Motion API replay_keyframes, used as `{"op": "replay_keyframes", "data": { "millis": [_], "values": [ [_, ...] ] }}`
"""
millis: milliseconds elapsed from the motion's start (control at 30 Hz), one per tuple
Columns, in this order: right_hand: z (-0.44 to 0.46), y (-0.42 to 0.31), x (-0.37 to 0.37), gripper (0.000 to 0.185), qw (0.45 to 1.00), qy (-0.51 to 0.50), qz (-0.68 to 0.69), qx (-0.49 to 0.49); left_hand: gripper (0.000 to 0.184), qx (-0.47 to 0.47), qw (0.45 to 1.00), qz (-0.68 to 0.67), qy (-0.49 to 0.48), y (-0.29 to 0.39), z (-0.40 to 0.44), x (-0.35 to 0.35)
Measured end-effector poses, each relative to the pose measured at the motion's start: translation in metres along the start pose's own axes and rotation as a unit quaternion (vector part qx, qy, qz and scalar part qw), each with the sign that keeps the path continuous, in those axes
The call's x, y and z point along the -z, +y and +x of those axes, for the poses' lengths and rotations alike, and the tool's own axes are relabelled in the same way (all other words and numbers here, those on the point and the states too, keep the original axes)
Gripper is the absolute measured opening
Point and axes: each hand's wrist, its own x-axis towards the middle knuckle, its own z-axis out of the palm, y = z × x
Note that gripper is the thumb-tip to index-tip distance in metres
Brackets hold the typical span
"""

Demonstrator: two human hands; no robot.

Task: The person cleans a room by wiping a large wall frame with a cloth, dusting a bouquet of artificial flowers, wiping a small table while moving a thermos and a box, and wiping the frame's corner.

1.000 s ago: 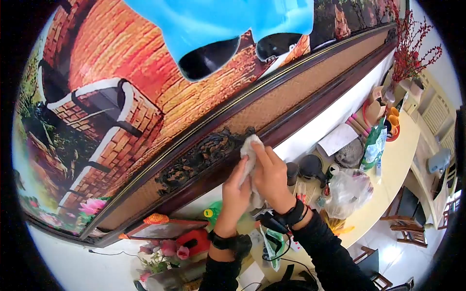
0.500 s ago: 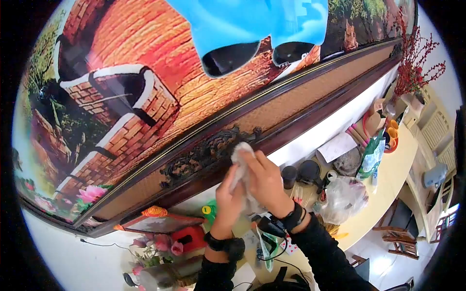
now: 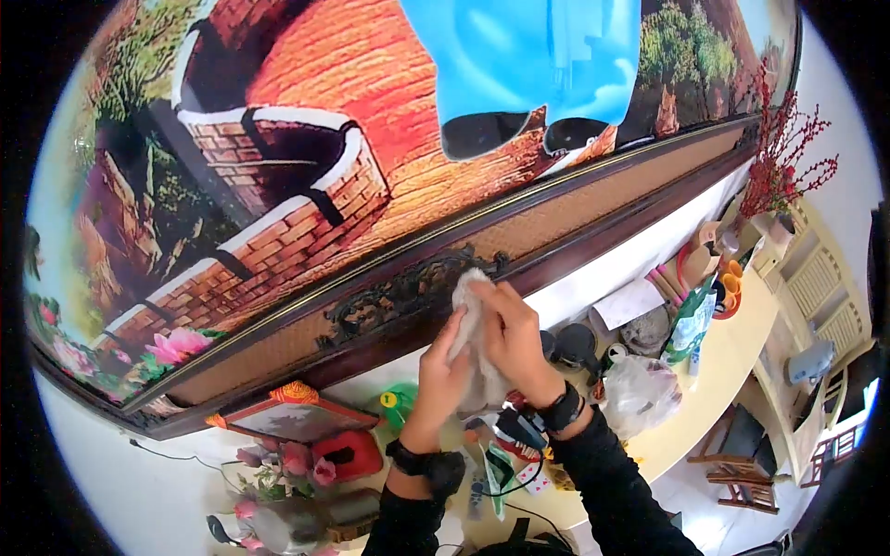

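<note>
A pale, crumpled cloth (image 3: 475,352) is bunched between my two hands. My left hand (image 3: 439,375) presses against its left side with the fingers together. My right hand (image 3: 512,334) grips it from the right, the fingers curled near its top. The cloth's upper end is close to a dark carved ornament (image 3: 394,295) on the lower border of a large framed picture (image 3: 399,171); whether it touches the carving I cannot tell. Both wrists carry dark bands over black sleeves.
Below the picture stands a cream table (image 3: 732,347) crowded with a plastic bag (image 3: 640,398), a green-and-white packet (image 3: 691,324), dark containers (image 3: 575,345) and red branches (image 3: 788,153). A red box (image 3: 348,457) and pink flowers are at lower left. Wooden chairs (image 3: 825,264) stand at right.
My view has shifted, so the picture sits further right and the table items slightly left. Both hands stay on the cloth, with the fingers only slightly changed.
</note>
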Motion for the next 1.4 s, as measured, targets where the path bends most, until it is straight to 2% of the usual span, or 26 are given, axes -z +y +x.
{"op": "replay_keyframes", "data": {
  "millis": [133, 167, 300, 400, 433, 500, 533, 567, 667, 733, 867, 967, 1067, 1100, 1200, 1300, 1400],
  "values": [
    [0.015, 0.017, -0.019, 0.028, 0.992, 0.077, -0.084, 0.045, 0.051, -0.027, 0.997, 0.074, -0.008, -0.002, 0.021, -0.002],
    [0.013, 0.018, -0.023, 0.026, 0.989, 0.075, -0.117, 0.042, 0.049, -0.02, 0.999, 0.044, 0.003, -0.013, 0.022, -0.003],
    [0.001, 0.021, -0.032, 0.026, 0.995, 0.047, 0.011, -0.09, 0.047, -0.003, 0.999, 0.043, -0.005, -0.016, 0.008, 0.011],
    [-0.014, 0.029, -0.042, 0.028, 0.99, -0.007, 0.086, -0.113, 0.046, 0.018, 0.999, 0.029, 0.006, -0.017, -0.009, 0.026],
    [-0.016, 0.027, -0.048, 0.03, 0.995, -0.021, 0.072, -0.065, 0.046, 0.034, 0.999, 0.024, 0.019, -0.02, -0.016, 0.032],
    [-0.018, 0.013, -0.045, 0.03, 0.993, -0.046, 0.062, -0.085, 0.046, 0.074, 0.997, -0.005, 0.03, -0.017, -0.024, 0.04],
    [-0.018, 0.006, -0.044, 0.029, 0.992, -0.057, 0.059, -0.093, 0.046, 0.058, 0.998, -0.014, 0.024, -0.017, -0.023, 0.04],
    [-0.018, 0.004, -0.044, 0.029, 0.997, -0.003, 0.064, -0.051, 0.046, 0.043, 0.999, -0.022, 0.019, -0.017, -0.022, 0.039],
    [-0.007, 0.0, -0.029, 0.027, 0.994, 0.109, -0.007, -0.016, 0.046, 0.009, 1.0, -0.028, -0.004, -0.009, -0.012, 0.025],
    [0.006, 0.004, -0.02, 0.025, 0.991, 0.102, -0.064, -0.061, 0.046, -0.034, 0.999, -0.006, -0.017, -0.005, 0.003, 0.013],
    [0.009, 0.029, -0.02, 0.019, 0.994, 0.075, -0.063, -0.056, 0.045, -0.036, 0.998, 0.007, -0.043, -0.018, 0.012, 0.009],
    [-0.002, 0.024, -0.029, 0.019, 0.994, 0.061, -0.044, -0.074, 0.046, 0.028, 0.998, -0.01, -0.062, -0.027, -0.004, 0.016],
    [-0.009, 0.028, -0.046, 0.025, 1.0, -0.008, -0.003, -0.006, 0.046, 0.011, 1.0, 0.013, -0.014, -0.036, -0.025, 0.031],
    [-0.008, 0.018, -0.043, 0.027, 0.997, -0.073, -0.019, -0.025, 0.047, 0.089, 0.996, -0.027, -0.014, -0.022, -0.028, 0.037],
    [-0.01, 0.001, -0.044, 0.028, 0.999, -0.011, 0.021, -0.024, 0.049, 0.077, 0.996, -0.031, -0.016, -0.021, -0.032, 0.045],
    [-0.005, 0.007, -0.043, 0.029, 0.999, -0.001, -0.031, -0.025, 0.05, 0.038, 0.997, -0.061, -0.02, -0.015, -0.026, 0.038],
    [-0.003, 0.016, -0.039, 0.028, 0.994, -0.017, -0.11, -0.014, 0.052, 0.019, 0.999, -0.013, -0.047, -0.016, -0.019, 0.03]
  ]
}}
